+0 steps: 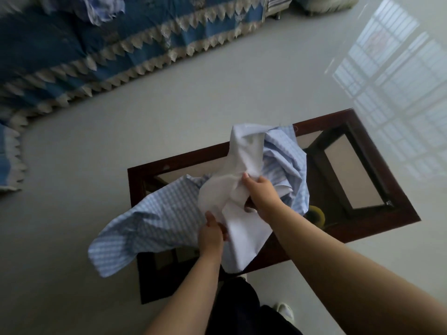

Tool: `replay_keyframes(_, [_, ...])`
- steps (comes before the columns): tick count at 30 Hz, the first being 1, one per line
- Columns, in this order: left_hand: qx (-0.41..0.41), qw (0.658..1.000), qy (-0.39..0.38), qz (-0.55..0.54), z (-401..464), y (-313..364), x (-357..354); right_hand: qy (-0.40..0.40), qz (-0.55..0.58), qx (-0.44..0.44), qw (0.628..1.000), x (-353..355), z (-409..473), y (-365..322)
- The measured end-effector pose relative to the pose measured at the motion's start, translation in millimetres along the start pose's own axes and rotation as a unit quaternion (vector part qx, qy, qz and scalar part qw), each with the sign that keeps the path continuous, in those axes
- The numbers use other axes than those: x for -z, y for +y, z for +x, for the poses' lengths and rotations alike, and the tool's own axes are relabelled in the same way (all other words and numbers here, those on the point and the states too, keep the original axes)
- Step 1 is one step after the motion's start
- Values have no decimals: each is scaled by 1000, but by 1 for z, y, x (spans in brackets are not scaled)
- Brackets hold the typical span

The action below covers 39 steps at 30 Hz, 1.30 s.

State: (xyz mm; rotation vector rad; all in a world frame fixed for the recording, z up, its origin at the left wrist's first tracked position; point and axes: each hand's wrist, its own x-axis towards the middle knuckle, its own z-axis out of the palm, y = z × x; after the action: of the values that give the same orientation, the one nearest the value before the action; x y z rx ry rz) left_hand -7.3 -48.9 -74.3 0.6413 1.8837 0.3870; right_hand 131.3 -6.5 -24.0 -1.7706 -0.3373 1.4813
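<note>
A light blue checked cloth [150,221] with a plain white inner side [244,155] hangs bunched above a dark wooden table with a glass top [396,206]. My right hand [262,193] grips a bunched fold of the white side near the cloth's middle. My left hand [211,235] pinches the white fabric lower down, at its near edge. One checked end droops past the table's left front corner; another bunch [287,160] rises at the back right.
A sofa with a blue cover trimmed in cream lace [101,52] runs along the upper left. A yellowish round object [316,213] sits under the table's glass. The glossy pale floor [242,88] reflects a window at the right. My dark trousers and a light slipper [284,309] are below.
</note>
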Motion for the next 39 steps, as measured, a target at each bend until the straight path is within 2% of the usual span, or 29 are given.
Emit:
replay_keyframes(2, [139,982,-123,-46,-27,-23,-4,-14,73,10,997,9,-22,-15])
replay_keyframes(4, [225,942,-237,-72,-50,-49,-7,-20,120,27,992,21,-46,-27])
replay_keyframes(7, [293,901,-286,-142,-89,-82,-12,12,181,62,981,46,-88,-37])
replay_keyframes(9, [274,866,-300,-290,-116,-95,-20,26,249,74,965,66,-117,-41])
replay_keyframes(11, [203,824,-296,-438,-139,-100,-27,34,305,81,948,90,-138,-43])
replay_keyframes(13, [117,805,-266,-516,-155,-97,-26,39,337,82,937,120,-159,-44])
replay_keyframes(15, [48,792,-239,-560,-166,-88,-21,79,293,95,948,156,-179,-42])
replay_keyframes(17, [14,796,-224,-562,-180,-76,-13,92,259,122,954,196,-199,-37])
replay_keyframes(19, [7,815,-242,-526,-196,-71,-7,47,249,170,952,235,-215,-26])
replay_keyframes(21, [6,835,-271,-480,-215,-69,-8,14,149,164,975,269,-225,-5])
replay_keyframes(23, [-16,840,-309,-446,-235,-68,-14,3,55,100,993,290,-233,28])
replay_keyframes(25, [-23,836,-336,-433,-256,-69,-26,2,97,-12,995,300,-236,68])
replay_keyframes(27, [-10,834,-352,-426,-275,-73,-41,-14,165,-126,978,301,-239,106])
replay_keyframes(30, [15,834,-388,-393,-299,-79,-67,-155,162,-260,939,290,-249,155])
replay_keyframes(32, [25,838,-402,-368,-311,-81,-83,-242,216,-276,905,275,-258,171])
replay_keyframes(33, [29,845,-401,-354,-315,-82,-90,-255,262,-264,893,268,-262,173])
replay_keyframes(35, [37,867,-377,-323,-318,-86,-101,-221,358,-238,875,259,-264,170])
replay_keyframes(39, [37,885,-348,-306,-317,-95,-111,2,521,-184,834,255,-265,144])
